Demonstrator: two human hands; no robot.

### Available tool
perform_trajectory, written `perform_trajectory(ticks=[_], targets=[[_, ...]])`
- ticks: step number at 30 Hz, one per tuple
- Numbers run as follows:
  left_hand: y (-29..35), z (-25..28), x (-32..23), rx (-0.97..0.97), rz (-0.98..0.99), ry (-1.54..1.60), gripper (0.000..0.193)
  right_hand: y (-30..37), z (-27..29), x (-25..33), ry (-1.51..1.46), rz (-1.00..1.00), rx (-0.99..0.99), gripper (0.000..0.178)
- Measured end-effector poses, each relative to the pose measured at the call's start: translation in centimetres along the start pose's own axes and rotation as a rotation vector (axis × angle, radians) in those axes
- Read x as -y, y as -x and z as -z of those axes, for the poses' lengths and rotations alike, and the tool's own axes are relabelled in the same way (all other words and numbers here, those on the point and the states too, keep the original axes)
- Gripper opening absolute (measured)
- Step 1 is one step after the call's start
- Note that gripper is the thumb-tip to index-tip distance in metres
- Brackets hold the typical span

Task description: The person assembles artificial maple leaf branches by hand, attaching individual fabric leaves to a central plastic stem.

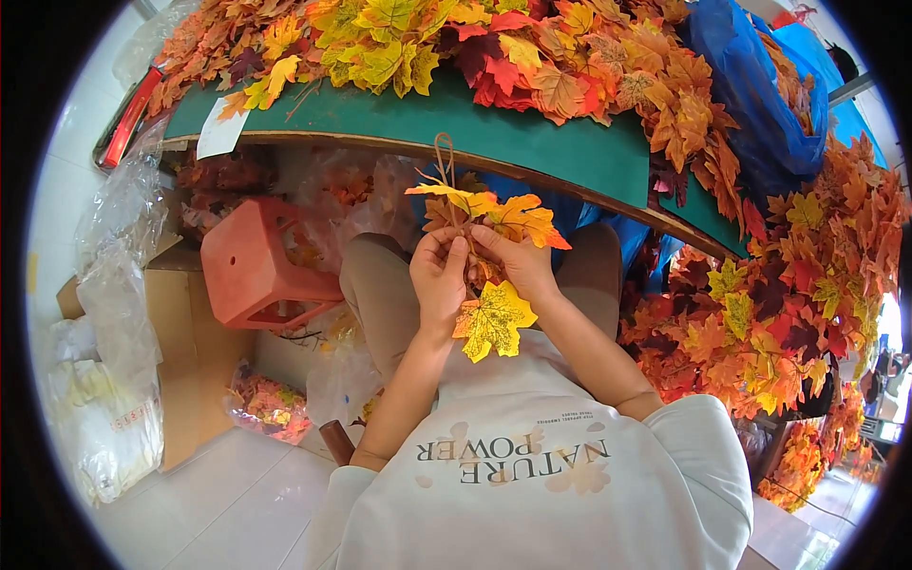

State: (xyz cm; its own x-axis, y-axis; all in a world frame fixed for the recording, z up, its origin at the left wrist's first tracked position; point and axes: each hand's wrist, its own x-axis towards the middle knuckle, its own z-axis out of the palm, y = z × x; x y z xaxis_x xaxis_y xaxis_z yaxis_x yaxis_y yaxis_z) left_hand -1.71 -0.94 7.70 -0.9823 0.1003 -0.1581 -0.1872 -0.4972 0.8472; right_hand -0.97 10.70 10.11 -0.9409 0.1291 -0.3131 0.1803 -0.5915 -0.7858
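Observation:
Above my lap, both hands hold a small bunch of artificial maple leaves [496,318], yellow and orange with red tips. My left hand [440,275] pinches the stems from the left, thumb upward. From the other side my right hand [518,261] closes its fingers on the same stems, nearly touching the left. An orange-yellow leaf [525,220] spreads above the right hand, and a bright yellow one hangs below the fingers. Thin brown stems [444,157] loop up from the bunch toward the table edge. The exact grip point is hidden behind the fingers.
A green-topped table [380,119] ahead bears heaped artificial leaves [560,66]. Underneath at left is a red plastic stool [252,266], beside a cardboard box [195,356] and clear plastic bags [114,275]. More leaves [760,313] pile up at right, below a blue bag [750,95].

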Motion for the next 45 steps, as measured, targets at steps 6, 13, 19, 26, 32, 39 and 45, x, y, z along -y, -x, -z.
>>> perform_trajectory(ticks=[6, 13, 19, 26, 32, 39, 45], targets=[[-0.1, 0.3, 0.7, -0.004, -0.046, -0.049, 0.011, 0.4, -0.5, 0.2, 0.145, 0.029, 0.066, 0.017], [-0.1, 0.5, 1.7, -0.046, -0.076, -0.058, 0.009, -1.5, 1.7, -2.1, 0.341, 0.112, 0.081, 0.017], [-0.6, 0.6, 2.2, 0.017, -0.053, -0.044, 0.01, -1.3, 2.6, -1.9, 0.332, 0.139, 0.078, 0.02], [-1.5, 2.1, 2.1, 0.105, 0.079, -0.308, 0.023, -1.0, 3.3, 0.3, 0.605, 0.151, 0.255, 0.028], [-1.1, 2.1, 0.9, 0.343, 0.182, -0.114, 0.034, 0.1, 3.3, 1.9, 0.417, 0.054, 0.339, 0.048], [-0.8, 1.3, 0.3, 0.373, 0.214, 0.191, 0.029, -1.2, 6.3, 0.0, 0.056, -0.15, 0.339, 0.036], [-0.7, 0.3, 1.1, 0.294, -0.029, 0.069, 0.025, -0.9, 6.8, -1.2, 0.604, 0.671, 0.321, 0.018]])
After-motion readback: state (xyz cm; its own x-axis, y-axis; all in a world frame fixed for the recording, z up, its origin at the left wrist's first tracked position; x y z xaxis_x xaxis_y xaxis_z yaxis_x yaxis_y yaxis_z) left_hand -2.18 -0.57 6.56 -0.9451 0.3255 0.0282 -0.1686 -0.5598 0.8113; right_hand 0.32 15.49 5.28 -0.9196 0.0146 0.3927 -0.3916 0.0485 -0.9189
